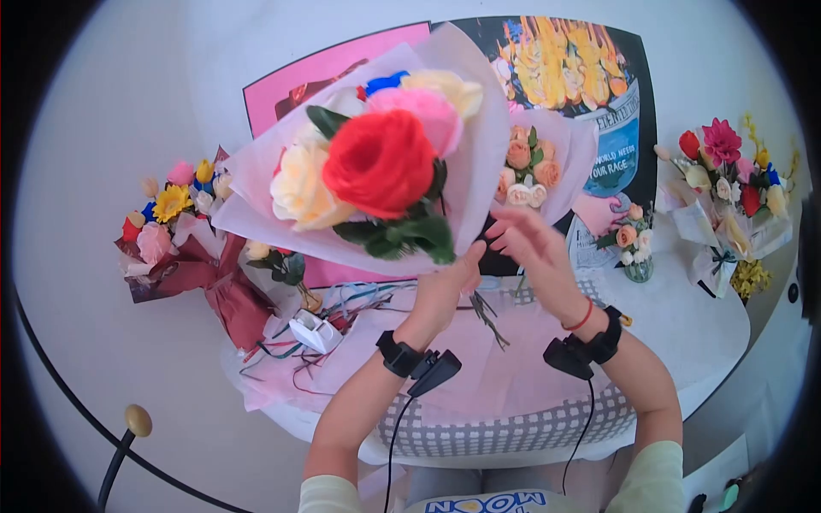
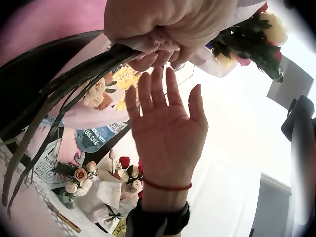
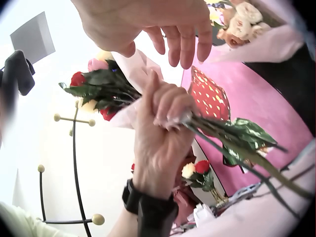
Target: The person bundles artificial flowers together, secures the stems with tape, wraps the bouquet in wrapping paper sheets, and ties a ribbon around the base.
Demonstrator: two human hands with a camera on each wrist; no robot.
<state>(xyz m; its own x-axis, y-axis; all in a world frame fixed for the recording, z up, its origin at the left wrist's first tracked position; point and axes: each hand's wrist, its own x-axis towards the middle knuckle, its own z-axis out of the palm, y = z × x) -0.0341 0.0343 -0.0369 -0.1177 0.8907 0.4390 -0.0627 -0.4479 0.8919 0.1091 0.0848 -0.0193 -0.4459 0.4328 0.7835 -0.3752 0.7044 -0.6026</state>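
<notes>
My left hand (image 1: 445,291) grips a bouquet by its stems, the fingers wrapped round the gathered paper in the right wrist view. The bouquet has a large red rose (image 1: 380,162), cream and pink roses and green leaves inside pale pink wrapping paper (image 1: 256,192). Below the fist the green stems (image 3: 242,150) stick out bare. My right hand (image 1: 539,256), with a red cord at its wrist, is held up beside the bouquet. Its palm (image 2: 168,138) faces the left wrist camera, fingers extended and holding nothing.
Dark red wrapped flowers (image 1: 231,291) lie at left, near a white tape dispenser (image 1: 315,331) and loose ribbons. Behind are posters (image 1: 611,171) and a peach rose bouquet (image 1: 534,167). At right stand a small glass vase (image 1: 639,270) and a white-wrapped bouquet (image 1: 714,265).
</notes>
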